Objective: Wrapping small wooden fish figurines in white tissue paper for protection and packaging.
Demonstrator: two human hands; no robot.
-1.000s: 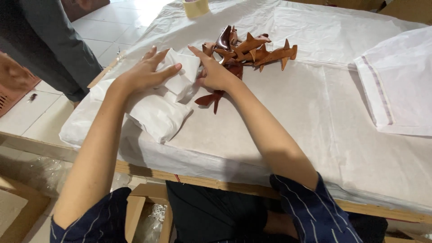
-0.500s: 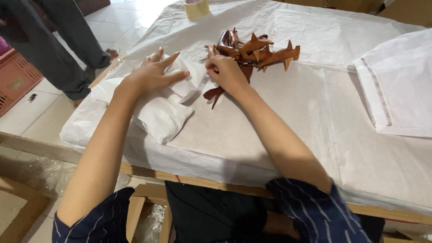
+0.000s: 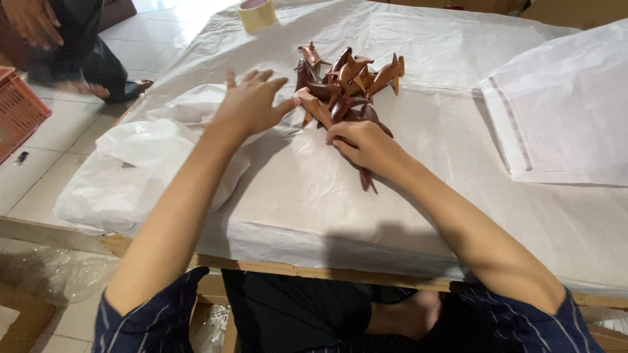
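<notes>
Curled around one dark brown carved wooden piece (image 3: 364,171), my right hand (image 3: 366,144) has its fingers folded over the top so only the pointed end sticks out toward me; I grip it from above because the shape is thin and would slide on paper. Just past my knuckles lies the pile of carved wooden figures (image 3: 350,82), reddish-brown, horned and legged, heaped loosely so the points tangle. My left hand (image 3: 252,104) is spread flat and open, holding nothing, its fingertips reaching the near edge of that pile, with the palm over the crumpled white wrapping paper (image 3: 157,147) that bunches at the table's left edge. I cannot tell whether the palm presses the paper or hovers just above it.

Everything sits on a table covered in pale wrapping paper (image 3: 418,196), wrinkled, its wooden edge showing below. A white woven sack (image 3: 569,111) lies flat to my right, well apart from the figures. A roll of tape (image 3: 256,13) stands at the far end. On the tiled floor (image 3: 59,140) to the left are a red plastic crate (image 3: 19,108) and another person (image 3: 65,39) standing nearby.
</notes>
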